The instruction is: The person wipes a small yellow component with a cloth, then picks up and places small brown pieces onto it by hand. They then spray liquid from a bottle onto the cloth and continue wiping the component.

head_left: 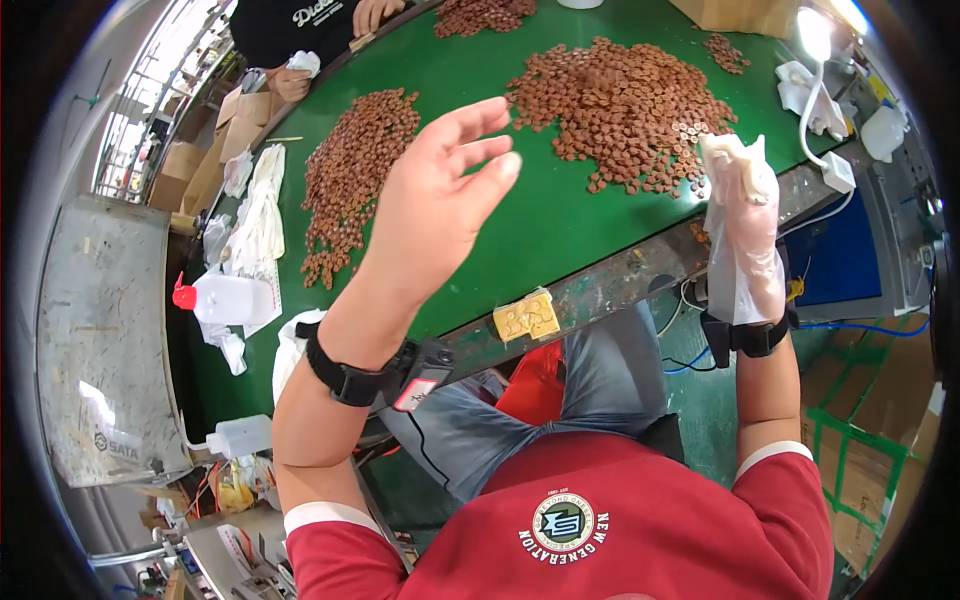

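My left hand (435,195) is raised over the green tabletop (520,215), bare, with its fingers apart and nothing visible in them. It lies between two heaps of small reddish-brown pieces, a smaller left heap (360,175) and a large right heap (630,110). At the near right edge of that large heap is my right hand (742,195), inside a loose translucent plastic glove. Its fingers look curled and closed; whatever they may hold is hidden by the bunched plastic. Both wrists wear black straps.
A yellow block (527,316) sits on the table's near edge. To the left are a red-capped bottle (230,299) and white gloves (262,210). A white lamp (815,45) stands at the back right. Across the table, another person's hand (291,84) rests near the edge.
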Motion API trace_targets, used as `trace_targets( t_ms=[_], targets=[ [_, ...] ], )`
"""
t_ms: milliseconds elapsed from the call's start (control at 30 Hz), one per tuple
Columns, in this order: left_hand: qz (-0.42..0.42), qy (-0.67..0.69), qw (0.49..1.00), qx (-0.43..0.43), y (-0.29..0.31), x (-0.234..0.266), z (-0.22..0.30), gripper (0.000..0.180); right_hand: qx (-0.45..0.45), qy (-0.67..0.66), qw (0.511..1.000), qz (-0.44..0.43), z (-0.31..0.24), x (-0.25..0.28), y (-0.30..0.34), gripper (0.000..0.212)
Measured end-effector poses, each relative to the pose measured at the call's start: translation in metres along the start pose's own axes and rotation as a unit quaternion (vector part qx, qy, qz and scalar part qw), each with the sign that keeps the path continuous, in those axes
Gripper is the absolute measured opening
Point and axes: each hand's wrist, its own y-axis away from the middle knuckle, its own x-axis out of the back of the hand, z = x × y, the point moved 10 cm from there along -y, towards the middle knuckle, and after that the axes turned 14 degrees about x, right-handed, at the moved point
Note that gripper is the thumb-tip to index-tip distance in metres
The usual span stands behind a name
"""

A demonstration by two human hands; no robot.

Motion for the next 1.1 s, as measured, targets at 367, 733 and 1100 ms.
trace_targets(
  t_ms=[367,733,1100],
  targets=[
    [0.026,-0.555,0.831,-0.024,0.038,0.105,-0.056,0.037,0.01,-0.009,1.0,-0.009,0.035,0.017,0.005,0.028],
    [-0.053,-0.552,0.83,0.063,0.024,0.112,-0.102,0.029,-0.06,-0.043,0.997,0.0,0.046,0.02,0.013,0.031],
    [-0.03,-0.444,0.895,-0.017,0.055,0.046,-0.048,0.023,0.038,0.084,0.995,-0.047,0.033,0.022,0.007,0.029]
  ],
)
